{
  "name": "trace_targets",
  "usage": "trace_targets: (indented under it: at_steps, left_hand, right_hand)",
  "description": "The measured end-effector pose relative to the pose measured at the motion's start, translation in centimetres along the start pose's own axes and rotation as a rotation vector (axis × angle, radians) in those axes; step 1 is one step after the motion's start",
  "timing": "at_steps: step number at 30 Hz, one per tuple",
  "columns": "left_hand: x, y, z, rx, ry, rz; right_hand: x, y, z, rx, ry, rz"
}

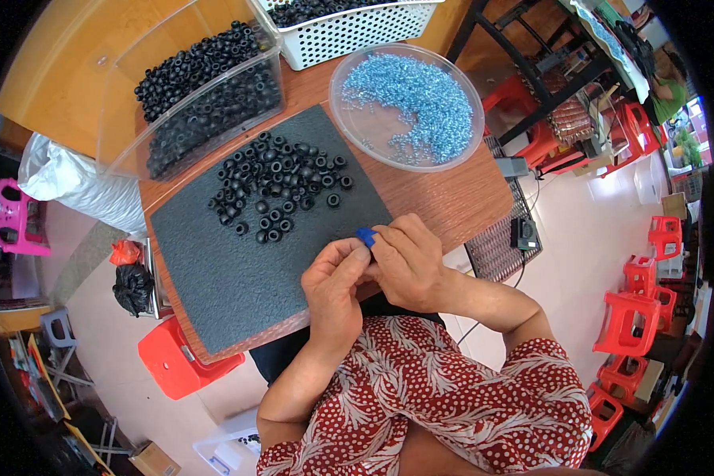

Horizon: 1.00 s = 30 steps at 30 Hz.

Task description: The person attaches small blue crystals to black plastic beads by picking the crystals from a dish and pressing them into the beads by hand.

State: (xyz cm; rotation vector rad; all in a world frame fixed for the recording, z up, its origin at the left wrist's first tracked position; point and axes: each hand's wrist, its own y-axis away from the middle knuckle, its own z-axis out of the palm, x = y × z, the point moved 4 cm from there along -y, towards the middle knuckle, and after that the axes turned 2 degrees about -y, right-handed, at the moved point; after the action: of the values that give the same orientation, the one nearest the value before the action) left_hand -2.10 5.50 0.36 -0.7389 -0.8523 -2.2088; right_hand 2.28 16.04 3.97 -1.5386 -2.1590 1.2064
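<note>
My left hand (337, 284) and my right hand (409, 266) meet over the near right edge of a dark textured mat (214, 293). Both are closed, thumbs and fingertips pinched together; whatever sits between them is hidden or too small to name. A bright blue wrap or cover (366, 236) shows at a fingertip of the right hand. Beyond my hands, a loose pile of small black ring-shaped parts (282, 178) lies on the mat. Right of the mat, a round clear plastic tray (362, 151) holds a heap of tiny shiny light-blue pieces (420, 99).
A clear plastic bin (206, 119) of black ring parts stands at the wooden table's (444, 198) far left. Behind is a white perforated basket (357, 36) with more black parts. A red stool (174, 361) is beside the table; several red stools (628, 321) line the right.
</note>
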Motion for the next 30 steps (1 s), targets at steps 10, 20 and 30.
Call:
trace_targets:
  at_steps: [10, 20, 30]
  left_hand:
    - [-0.2, 0.4, -0.5, -0.072, -0.102, -0.037]
    - [-0.6, 1.0, -0.5, -0.025, -0.202, 0.071]
    - [-1.0, 0.4, -0.8, 0.057, -0.227, 0.12]
  right_hand:
    - [0.3, 0.3, -0.4, 0.002, -0.038, 0.018]
    - [0.0, 1.0, 0.4, 0.0, -0.079, -0.019]
    - [0.2, 1.4, 1.5, 0.012, -0.053, -0.078]
